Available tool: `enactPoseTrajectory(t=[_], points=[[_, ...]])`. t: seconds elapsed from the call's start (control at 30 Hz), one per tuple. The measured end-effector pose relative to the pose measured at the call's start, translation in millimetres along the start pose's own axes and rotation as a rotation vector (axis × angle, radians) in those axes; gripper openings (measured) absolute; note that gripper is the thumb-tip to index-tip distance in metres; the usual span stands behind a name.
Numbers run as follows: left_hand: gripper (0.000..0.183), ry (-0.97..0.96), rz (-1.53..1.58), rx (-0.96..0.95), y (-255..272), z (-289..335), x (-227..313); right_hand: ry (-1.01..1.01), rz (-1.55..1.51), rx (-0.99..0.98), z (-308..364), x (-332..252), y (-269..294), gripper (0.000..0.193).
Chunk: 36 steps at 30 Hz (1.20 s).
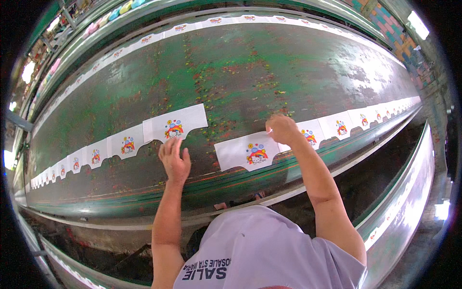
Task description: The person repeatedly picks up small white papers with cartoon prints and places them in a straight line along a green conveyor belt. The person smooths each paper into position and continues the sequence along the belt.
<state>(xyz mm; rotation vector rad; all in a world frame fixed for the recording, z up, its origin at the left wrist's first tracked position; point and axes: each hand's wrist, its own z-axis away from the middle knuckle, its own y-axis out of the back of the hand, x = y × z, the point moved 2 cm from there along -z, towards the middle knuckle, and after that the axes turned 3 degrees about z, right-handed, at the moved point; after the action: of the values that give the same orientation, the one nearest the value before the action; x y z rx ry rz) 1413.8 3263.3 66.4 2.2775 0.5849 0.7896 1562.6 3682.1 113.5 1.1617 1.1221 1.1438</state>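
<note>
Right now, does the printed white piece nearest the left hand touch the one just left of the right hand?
Apart: the head view plainly shows a strip of dark green table between the left piece and the right piece.

The white pieces (231, 153) look like thin, smooth cloth with a matt face; the printed pictures (257, 155) on them look flat and even; the long table (231, 72) has a smooth, hard top, worn and dull in patches, mirror-glossy toward the right, and speckled with coloured flecks (282, 92); the shirt (260, 236) is soft, matt, lightly creased cloth; the neighbouring table (406, 212) looks smooth and shiny.
</note>
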Motion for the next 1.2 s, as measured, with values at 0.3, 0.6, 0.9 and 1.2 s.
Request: enactPoseTrajectory(t=[0.3,0.6,0.9,1.2], points=[[0.052,-0.114,0.073,-0.274,-47,-9,154,0.352,-0.461,-0.14,41,-19,19,0.016],[0.05,0.411,0.396,-0.189,-30,-6,163,0.316,-0.925,-0.166,78,25,55,0.022],[0.046,0.57,0.428,-0.014,-51,-29,113,-0.022,-1.042,0.08,19,44,3,0.02],[0.04,0.334,0.004,0.151,-107,-79,48,-0.286,-0.924,0.359,-89,51,-26,0.029]])
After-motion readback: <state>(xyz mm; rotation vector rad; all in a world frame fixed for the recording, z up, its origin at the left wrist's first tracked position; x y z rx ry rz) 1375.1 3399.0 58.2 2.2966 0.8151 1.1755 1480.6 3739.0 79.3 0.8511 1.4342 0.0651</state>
